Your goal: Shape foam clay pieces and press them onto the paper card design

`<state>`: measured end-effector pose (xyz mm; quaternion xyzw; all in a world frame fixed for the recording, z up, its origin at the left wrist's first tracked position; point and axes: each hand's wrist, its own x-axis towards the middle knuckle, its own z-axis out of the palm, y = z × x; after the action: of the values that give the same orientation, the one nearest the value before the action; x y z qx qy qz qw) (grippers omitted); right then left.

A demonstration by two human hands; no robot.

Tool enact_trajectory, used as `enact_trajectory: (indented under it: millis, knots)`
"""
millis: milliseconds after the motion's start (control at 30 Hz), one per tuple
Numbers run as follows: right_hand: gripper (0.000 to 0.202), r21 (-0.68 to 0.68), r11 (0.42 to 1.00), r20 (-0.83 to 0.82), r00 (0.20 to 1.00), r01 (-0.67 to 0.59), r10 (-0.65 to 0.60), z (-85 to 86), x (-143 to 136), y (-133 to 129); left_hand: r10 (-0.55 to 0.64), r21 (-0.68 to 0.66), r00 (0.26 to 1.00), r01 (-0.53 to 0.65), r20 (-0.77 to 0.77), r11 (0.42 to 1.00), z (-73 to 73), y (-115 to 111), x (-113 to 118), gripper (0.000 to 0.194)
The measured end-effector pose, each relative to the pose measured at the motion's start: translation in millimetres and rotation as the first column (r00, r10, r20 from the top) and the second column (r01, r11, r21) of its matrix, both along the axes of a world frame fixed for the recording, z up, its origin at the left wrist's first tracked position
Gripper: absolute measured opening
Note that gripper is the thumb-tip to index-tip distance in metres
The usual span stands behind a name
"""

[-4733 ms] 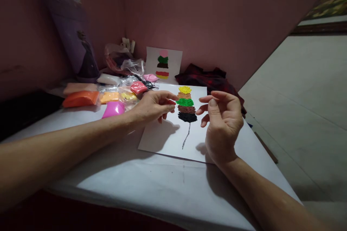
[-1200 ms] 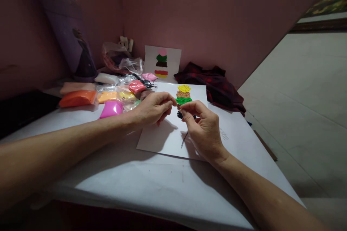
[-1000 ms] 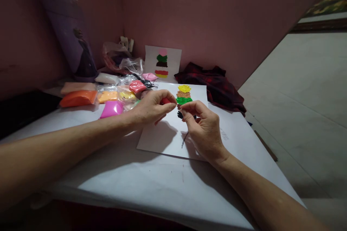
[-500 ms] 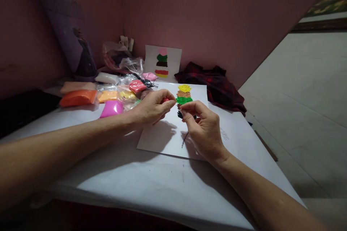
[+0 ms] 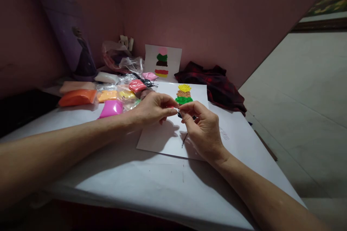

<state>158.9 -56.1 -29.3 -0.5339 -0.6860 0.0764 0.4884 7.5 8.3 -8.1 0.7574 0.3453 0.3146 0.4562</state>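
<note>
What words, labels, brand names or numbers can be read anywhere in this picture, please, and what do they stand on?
None can be read.
The sheet under the hands carries only coloured clay bands and a black line, no writing.
The card against the wall shows only colour bands.
The clay packets show no legible print.
The purple case bears a picture of a figure; any lettering is too dark and blurred.
Faint marks beside the right hand are too small to read.

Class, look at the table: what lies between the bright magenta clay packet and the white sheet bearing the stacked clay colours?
In the head view, the left hand lies between the bright magenta clay packet and the white sheet.
</note>
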Motion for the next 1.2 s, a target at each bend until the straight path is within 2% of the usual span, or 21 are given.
enact_trajectory:
  millis: [300, 500, 833, 1033, 1200]
  knots:
    - [0.008, 0.008, 1.0, 0.032, 0.999, -0.023, 0.023, -1.3, -0.5, 0.3, 0.013, -0.026, 1.0, -0.013, 0.015, 1.0, 6.0, -3.6, -1.3, 0.011]
    - [0.011, 0.008, 0.999, 0.074, 0.996, -0.05, 0.05, -0.9, -1.1, -2.1, -0.009, -0.029, 0.999, 0.01, 0.038, 1.0, 0.2, -0.7, -0.8, 0.011]
    - [0.013, -0.01, 0.998, 0.121, 0.99, -0.069, 0.07, 0.3, -3.0, -2.4, -0.071, 0.034, 0.997, 0.073, -0.041, 0.997, -6.3, 2.5, -2.0, 0.022]
    - [0.012, -0.028, 0.997, 0.175, 0.982, -0.074, 0.078, -0.9, -2.7, -2.7, -0.149, 0.091, 0.986, 0.156, -0.076, 0.984, -12.5, 4.1, -1.9, 0.016]
    - [0.01, -0.054, 0.996, 0.18, 0.981, -0.067, 0.075, -0.4, -2.8, -3.6, -0.12, 0.102, 0.989, 0.129, -0.09, 0.986, -12.4, 5.4, -2.2, 0.013]
